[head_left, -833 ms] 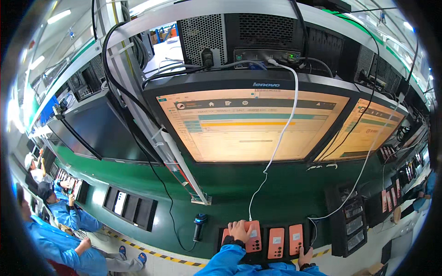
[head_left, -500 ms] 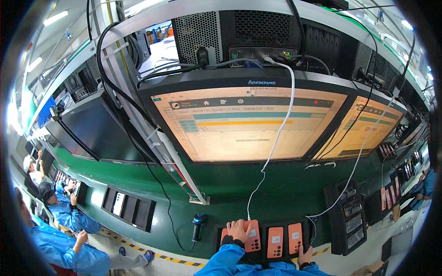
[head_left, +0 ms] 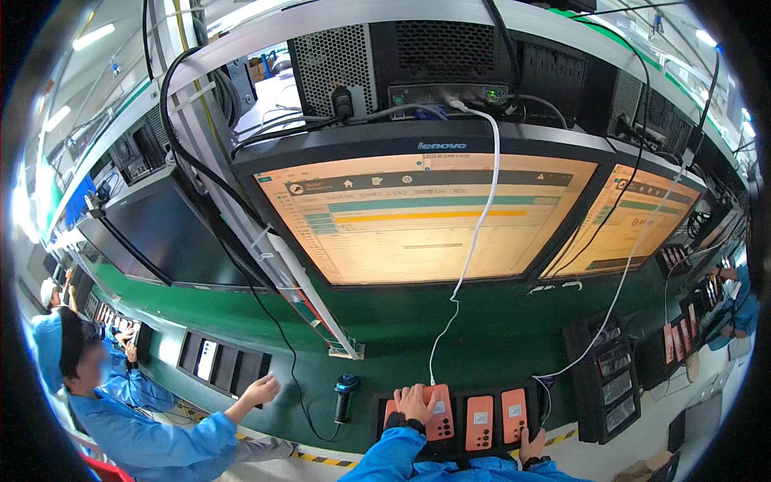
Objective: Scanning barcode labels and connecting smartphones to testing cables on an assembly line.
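A black tray (head_left: pixel 458 446) in front of me holds several coral-pink phones in its slots. My left hand (head_left: pixel 412 403) lies over the left phones, its bent fingers gripping the top of a coral phone (head_left: pixel 439 424). A white cable (head_left: pixel 434 361) runs down to that phone's upper end. Two more phones, a middle one (head_left: pixel 479 423) and a right one (head_left: pixel 514 415), lie uncovered with small white labels. My right hand (head_left: pixel 530 447) is closed around the tray's lower right corner, thumb beside the right phone; its other fingers are partly hidden.
A handheld scanner (head_left: pixel 345 394) stands left of the tray. A black rack (head_left: pixel 604 381) is to the right, with a second white cable (head_left: pixel 606 313) nearby. A monitor (head_left: pixel 426 217) spans the back. At left, a co-worker (head_left: pixel 152 430) reaches toward another tray (head_left: pixel 222 365).
A co-worker at left has leaned in and stretched an arm over the bench toward the left tray. My hands and the phones stay in place; my view has shifted slightly.
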`<state>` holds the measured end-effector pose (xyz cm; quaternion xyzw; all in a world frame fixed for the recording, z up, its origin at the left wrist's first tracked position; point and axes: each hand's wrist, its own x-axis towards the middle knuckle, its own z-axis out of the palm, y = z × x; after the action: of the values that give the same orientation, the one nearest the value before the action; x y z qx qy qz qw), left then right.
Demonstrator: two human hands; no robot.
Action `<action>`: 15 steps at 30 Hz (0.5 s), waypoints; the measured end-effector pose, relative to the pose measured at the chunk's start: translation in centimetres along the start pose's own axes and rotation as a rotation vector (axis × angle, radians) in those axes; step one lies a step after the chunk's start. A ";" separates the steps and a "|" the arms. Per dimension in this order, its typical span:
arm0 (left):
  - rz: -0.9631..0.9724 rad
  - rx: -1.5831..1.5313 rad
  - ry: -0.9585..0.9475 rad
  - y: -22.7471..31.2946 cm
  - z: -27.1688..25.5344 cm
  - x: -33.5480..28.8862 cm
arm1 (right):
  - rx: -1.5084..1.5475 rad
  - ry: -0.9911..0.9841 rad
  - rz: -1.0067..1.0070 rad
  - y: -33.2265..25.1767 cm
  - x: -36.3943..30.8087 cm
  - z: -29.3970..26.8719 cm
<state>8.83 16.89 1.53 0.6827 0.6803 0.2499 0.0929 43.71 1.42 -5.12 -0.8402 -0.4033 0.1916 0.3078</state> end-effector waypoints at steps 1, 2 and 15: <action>0.005 -0.005 0.017 0.0 0.0 0.1 | 0.023 -0.013 -0.017 0.2 0.0 0.0; 0.009 -0.009 0.035 0.0 0.0 0.1 | 0.023 -0.014 -0.016 0.0 0.0 0.0; -0.007 -0.007 0.025 0.0 -0.2 0.1 | -0.098 0.099 -0.033 1.4 -0.1 1.3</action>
<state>8.77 16.97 1.75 0.6769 0.6829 0.2603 0.0879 43.65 1.15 -7.00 -0.8558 -0.4104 0.1250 0.2890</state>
